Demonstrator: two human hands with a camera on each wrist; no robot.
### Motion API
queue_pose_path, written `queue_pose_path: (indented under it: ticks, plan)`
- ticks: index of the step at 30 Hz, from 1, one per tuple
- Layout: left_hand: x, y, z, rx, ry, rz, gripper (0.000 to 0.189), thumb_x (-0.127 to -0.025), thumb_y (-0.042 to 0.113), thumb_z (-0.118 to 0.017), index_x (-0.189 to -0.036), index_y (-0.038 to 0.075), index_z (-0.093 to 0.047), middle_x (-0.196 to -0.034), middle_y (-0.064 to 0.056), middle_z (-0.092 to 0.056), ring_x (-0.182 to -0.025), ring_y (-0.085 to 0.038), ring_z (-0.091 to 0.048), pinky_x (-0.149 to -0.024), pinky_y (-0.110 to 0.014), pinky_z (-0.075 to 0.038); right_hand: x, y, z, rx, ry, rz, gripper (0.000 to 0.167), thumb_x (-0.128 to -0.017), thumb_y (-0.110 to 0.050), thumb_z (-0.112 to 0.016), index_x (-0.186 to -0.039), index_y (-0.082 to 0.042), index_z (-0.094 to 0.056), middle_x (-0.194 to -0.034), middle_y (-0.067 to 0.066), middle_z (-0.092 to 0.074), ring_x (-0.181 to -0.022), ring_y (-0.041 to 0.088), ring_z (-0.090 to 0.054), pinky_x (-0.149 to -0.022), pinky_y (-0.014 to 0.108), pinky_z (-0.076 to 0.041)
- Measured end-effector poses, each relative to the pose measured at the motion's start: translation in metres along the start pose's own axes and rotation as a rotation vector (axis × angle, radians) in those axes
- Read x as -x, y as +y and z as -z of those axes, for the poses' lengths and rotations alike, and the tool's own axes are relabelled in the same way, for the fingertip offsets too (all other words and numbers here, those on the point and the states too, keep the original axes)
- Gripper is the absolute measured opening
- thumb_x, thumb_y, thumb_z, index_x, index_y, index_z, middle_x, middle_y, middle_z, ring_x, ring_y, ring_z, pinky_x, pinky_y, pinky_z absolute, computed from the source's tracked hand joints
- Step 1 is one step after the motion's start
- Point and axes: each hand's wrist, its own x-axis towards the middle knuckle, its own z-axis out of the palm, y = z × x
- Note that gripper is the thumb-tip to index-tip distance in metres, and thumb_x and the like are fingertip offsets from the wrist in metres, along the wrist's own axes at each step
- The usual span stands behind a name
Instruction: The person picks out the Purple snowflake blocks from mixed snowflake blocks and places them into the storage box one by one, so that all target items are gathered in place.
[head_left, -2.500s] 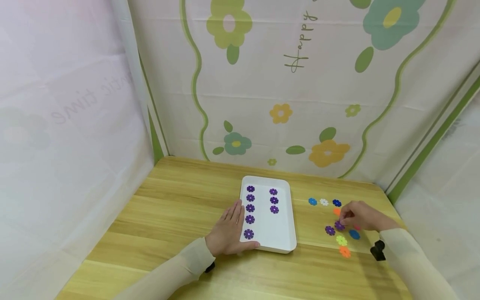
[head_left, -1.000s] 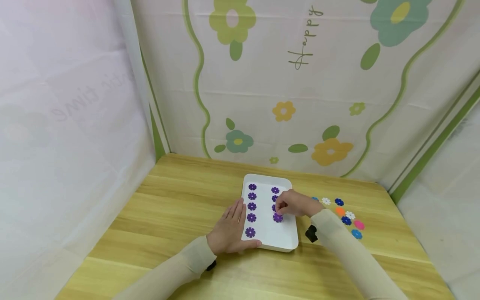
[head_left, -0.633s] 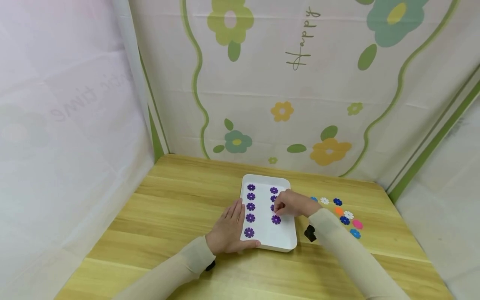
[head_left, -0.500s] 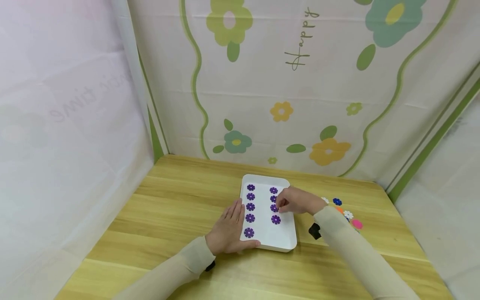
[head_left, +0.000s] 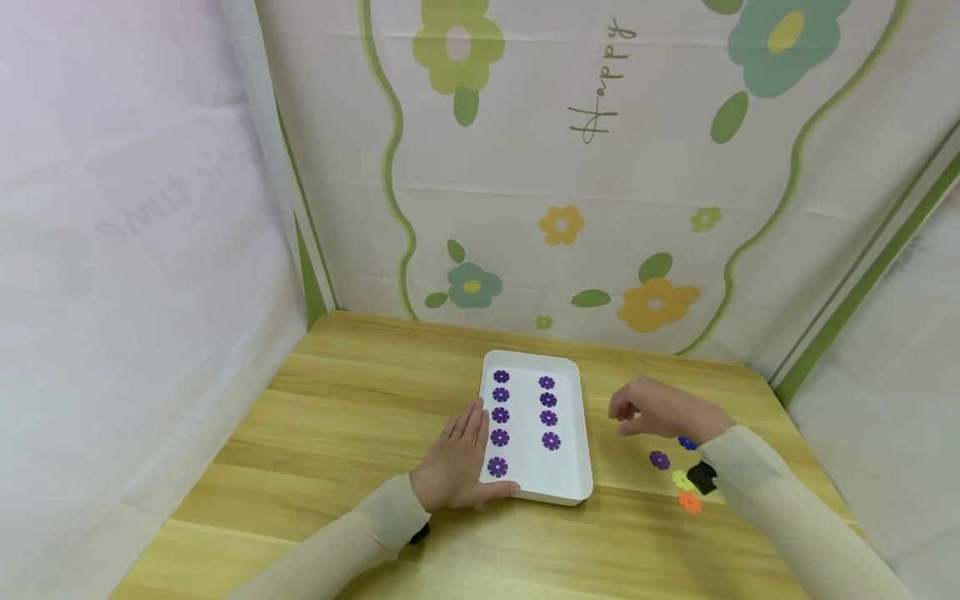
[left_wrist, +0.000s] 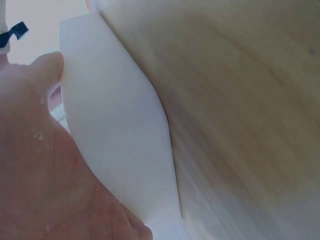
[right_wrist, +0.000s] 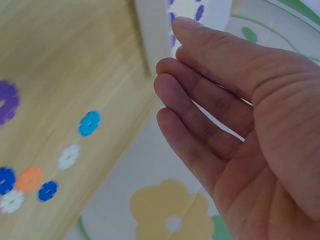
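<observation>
A white tray (head_left: 521, 479) lies on the wooden table, with purple flower-shaped plastic discs (head_left: 551, 441) in two columns, the left one longer. My left hand (head_left: 453, 467) lies along the tray's left side, fingers straight and thumb stretched over the near rim. In the left wrist view, the thumb overlaps the tray's outer wall (left_wrist: 115, 110). To the right of the tray hovers my right hand (head_left: 663, 408), fingers loosely bent and nothing between them. Below it on the table is a loose purple disc (head_left: 660, 460).
A yellow disc (head_left: 681, 479) and an orange disc (head_left: 690, 502) lie near the right wrist. In the right wrist view, a light blue disc (right_wrist: 89, 123), a white disc (right_wrist: 68, 157) and others sit on the table. Printed fabric (head_left: 510, 167) stands behind the table.
My right hand carried a purple disc from the right side into the tray's right column, let go of it, and moved back right over the table. The left hand stayed at the tray.
</observation>
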Motion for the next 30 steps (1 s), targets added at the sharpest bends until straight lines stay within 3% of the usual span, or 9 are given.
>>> queue_pose_path:
  ticks: [7, 13, 22, 30]
  plan:
    - [-0.001, 0.000, 0.002, 0.002, -0.002, 0.002, 0.121, -0.092, 0.084, -0.050, -0.164, -0.009, -0.021, -0.175, -0.030, -0.012, -0.164, -0.043, -0.017, -0.131, -0.055, -0.027, 0.037, 0.029, -0.016, -0.008, 0.000, -0.070, 0.018, -0.091, -0.019, -0.084, -0.107, -0.013, -0.078, -0.104, -0.001, -0.076, -0.090, 0.014, -0.070, -0.079, 0.034, -0.061]
    - [0.000, 0.001, 0.003, -0.009, -0.006, 0.008, 0.121, -0.092, 0.085, -0.049, -0.164, -0.009, -0.023, -0.174, -0.029, -0.014, -0.164, -0.042, -0.018, -0.131, -0.053, -0.027, 0.057, 0.047, -0.035, -0.020, 0.028, -0.104, 0.024, -0.089, -0.017, -0.085, -0.110, -0.008, -0.077, -0.105, 0.005, -0.077, -0.091, 0.017, -0.071, -0.077, 0.035, -0.062]
    - [0.000, 0.001, 0.003, -0.009, -0.005, 0.015, 0.121, -0.092, 0.086, -0.048, -0.164, -0.008, -0.022, -0.175, -0.028, -0.013, -0.164, -0.042, -0.018, -0.131, -0.053, -0.028, 0.063, 0.062, -0.053, -0.058, 0.068, -0.102, 0.025, -0.086, -0.014, -0.087, -0.108, -0.009, -0.077, -0.103, 0.001, -0.076, -0.090, 0.016, -0.070, -0.074, 0.032, -0.060]
    - [0.001, 0.001, 0.002, -0.027, 0.005, 0.005, 0.121, -0.092, 0.086, -0.048, -0.164, -0.008, -0.024, -0.174, -0.029, -0.015, -0.163, -0.043, -0.020, -0.131, -0.053, -0.029, 0.061, 0.070, -0.067, -0.133, 0.082, -0.119, 0.022, -0.086, -0.016, -0.088, -0.105, -0.010, -0.077, -0.098, -0.003, -0.076, -0.085, 0.006, -0.067, -0.071, 0.025, -0.058]
